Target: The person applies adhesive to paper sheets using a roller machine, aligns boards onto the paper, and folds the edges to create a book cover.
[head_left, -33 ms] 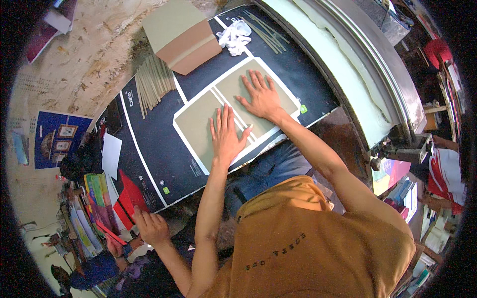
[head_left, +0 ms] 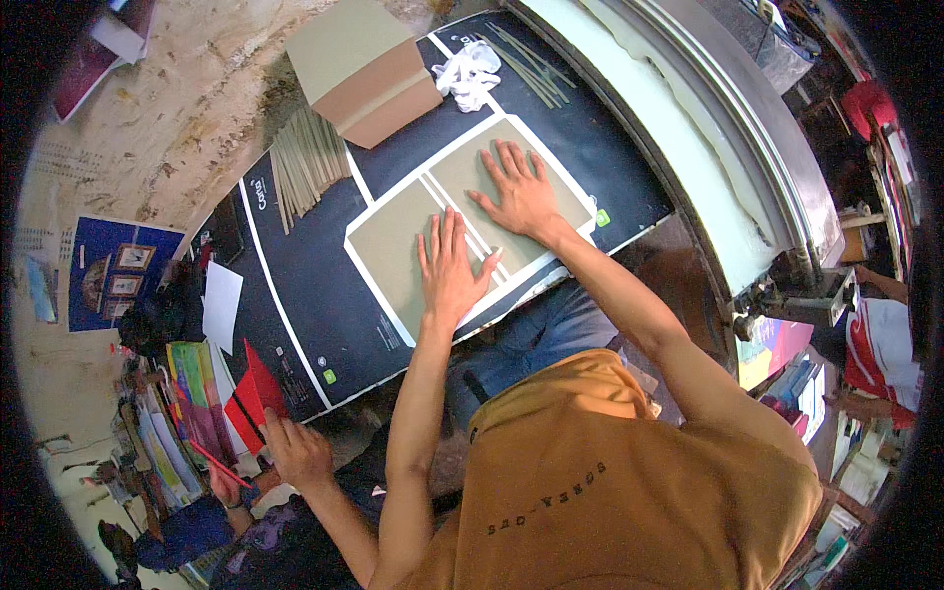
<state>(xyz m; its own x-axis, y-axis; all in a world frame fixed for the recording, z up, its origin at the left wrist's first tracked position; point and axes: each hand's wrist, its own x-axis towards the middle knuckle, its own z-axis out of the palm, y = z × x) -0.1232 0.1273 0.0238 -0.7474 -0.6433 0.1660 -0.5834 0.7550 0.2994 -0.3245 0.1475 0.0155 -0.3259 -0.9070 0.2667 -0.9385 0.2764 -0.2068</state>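
Note:
Two grey-beige boards, a left board [head_left: 385,254] and a right board [head_left: 456,175], lie side by side on a white sheet [head_left: 393,198] with cut corners. White gaps and a narrow strip run between them. My left hand [head_left: 452,273] rests flat on the left board, its thumb reaching toward the middle strip. On the right board my right hand [head_left: 523,200] lies palm down with fingers spread. Neither hand grips anything. The sheet's border shows around the boards on the dark table covering [head_left: 315,285].
Behind stands a cardboard box [head_left: 383,108], beside a bundle of thin board strips [head_left: 307,162] and a crumpled white cloth [head_left: 467,74]. More strips [head_left: 531,67] lie at the far right. A large machine [head_left: 688,128] borders the right. At lower left, another person's hand [head_left: 298,450] holds a red folder-like piece [head_left: 258,393].
My hands stay where they were on the boards. At lower left, the other person's hands and red pieces have shifted slightly.

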